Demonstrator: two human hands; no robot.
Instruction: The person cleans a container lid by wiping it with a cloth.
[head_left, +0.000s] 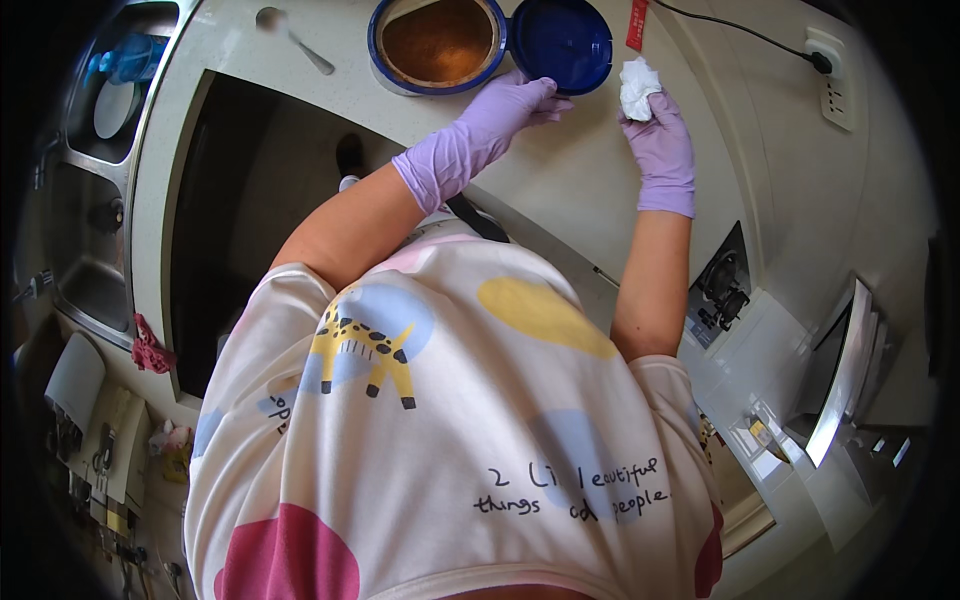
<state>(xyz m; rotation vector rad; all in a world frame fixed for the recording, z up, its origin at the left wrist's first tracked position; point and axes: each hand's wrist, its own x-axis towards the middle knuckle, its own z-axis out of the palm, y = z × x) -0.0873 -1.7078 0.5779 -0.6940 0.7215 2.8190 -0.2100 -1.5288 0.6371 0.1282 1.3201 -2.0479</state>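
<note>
Both hands wear thin purple gloves. My left hand (517, 107) is at the near edge of a blue hinged lid (561, 45), its fingers at the lid's lower rim; whether it grips the rim cannot be told. The lid lies folded back to the right of a round blue-rimmed container (437, 46), whose inside is brown and shiny. My right hand (660, 139) holds a crumpled white tissue or cloth (640, 88) between thumb and fingers, right of the lid. A red packet (637, 24) bearing writing lies just beyond the tissue.
A metal spoon (307, 52) lies on the pale countertop (450, 120) at the left. A double steel sink (90, 247) stands far left, with a red cloth (152, 346) by its edge. At right are a black cable in a wall socket (834, 90) and a gas hob (721, 289).
</note>
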